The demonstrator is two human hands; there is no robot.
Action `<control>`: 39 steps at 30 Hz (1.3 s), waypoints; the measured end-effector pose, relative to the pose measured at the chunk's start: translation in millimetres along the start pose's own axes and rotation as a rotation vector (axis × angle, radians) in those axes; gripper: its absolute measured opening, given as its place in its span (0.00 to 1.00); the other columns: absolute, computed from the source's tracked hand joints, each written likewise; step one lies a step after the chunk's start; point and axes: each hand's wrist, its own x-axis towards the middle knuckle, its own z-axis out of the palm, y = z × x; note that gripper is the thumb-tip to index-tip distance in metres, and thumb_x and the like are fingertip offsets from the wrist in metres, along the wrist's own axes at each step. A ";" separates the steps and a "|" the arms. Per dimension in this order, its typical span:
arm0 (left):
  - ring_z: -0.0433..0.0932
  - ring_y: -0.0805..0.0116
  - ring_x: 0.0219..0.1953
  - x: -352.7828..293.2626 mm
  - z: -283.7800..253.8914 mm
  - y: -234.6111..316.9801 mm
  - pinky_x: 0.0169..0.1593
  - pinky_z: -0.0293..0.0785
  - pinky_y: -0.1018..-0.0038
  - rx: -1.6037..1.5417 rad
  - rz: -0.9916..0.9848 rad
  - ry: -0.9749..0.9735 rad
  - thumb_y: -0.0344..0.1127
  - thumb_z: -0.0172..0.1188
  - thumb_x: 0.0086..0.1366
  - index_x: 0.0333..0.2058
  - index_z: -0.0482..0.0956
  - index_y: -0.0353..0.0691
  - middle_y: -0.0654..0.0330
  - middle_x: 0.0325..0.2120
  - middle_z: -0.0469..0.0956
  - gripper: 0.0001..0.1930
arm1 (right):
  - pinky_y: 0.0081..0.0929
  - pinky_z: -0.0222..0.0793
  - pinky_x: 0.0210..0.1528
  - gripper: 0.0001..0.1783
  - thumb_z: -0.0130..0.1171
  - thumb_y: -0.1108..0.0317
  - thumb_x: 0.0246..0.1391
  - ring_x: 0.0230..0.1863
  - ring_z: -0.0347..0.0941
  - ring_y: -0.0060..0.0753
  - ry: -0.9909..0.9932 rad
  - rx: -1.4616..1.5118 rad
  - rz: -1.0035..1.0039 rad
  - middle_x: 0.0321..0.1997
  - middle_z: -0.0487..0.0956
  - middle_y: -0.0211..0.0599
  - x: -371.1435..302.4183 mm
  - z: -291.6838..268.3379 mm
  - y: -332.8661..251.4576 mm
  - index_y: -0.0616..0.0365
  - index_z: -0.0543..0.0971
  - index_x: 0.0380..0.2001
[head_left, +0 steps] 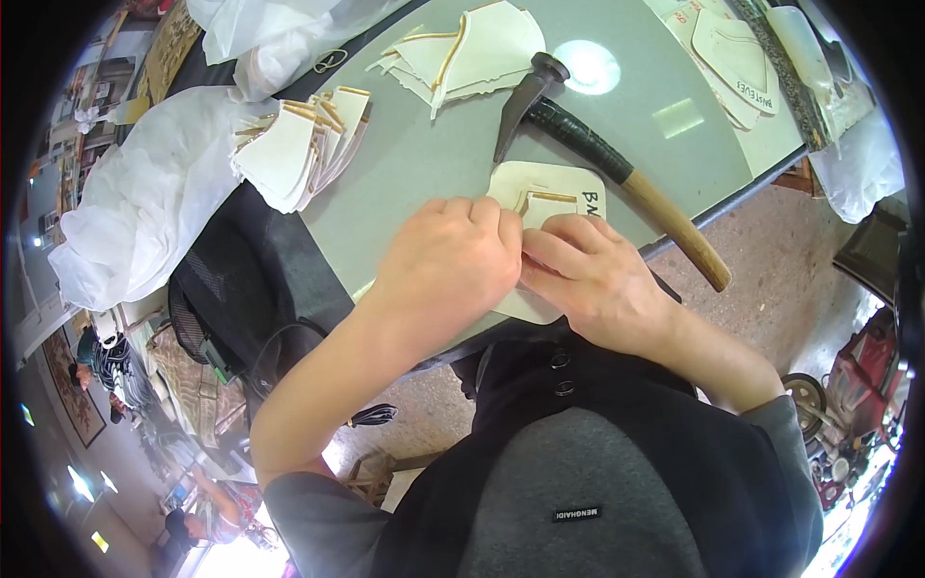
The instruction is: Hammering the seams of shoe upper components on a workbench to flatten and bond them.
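Note:
Both my hands meet over a white card template [520, 180] with rounded corners and dark handwriting, at the table's near edge. A small white piece with a tan folded edge [551, 205] lies over the card, partly hidden by my fingers. My left hand [451, 252] is closed, its knuckles up, at the piece's left side. My right hand [602, 279] is closed in a pinch against it from the right. What lies between the fingertips is mostly covered. Just beyond them rests a hammer [588, 140] with a dark metal head and wooden handle, its handle end past the table edge.
A stack of white cut pieces with tan edges [306, 152] sits at the left, another stack [482, 53] at the far side. White plastic bags [154, 193] lie left. Another white template [732, 58] is at far right. The grey tabletop [414, 144] ends before my body.

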 end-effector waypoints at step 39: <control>0.74 0.61 0.32 -28.8 44.4 28.1 0.34 0.71 0.70 -0.506 -0.389 0.571 0.25 0.67 0.53 0.40 0.82 0.38 0.59 0.30 0.76 0.14 | 0.32 0.72 0.47 0.21 0.58 0.75 0.41 0.46 0.72 0.38 0.042 0.106 0.017 0.45 0.75 0.35 -1.9 -4.5 7.1 0.58 0.78 0.44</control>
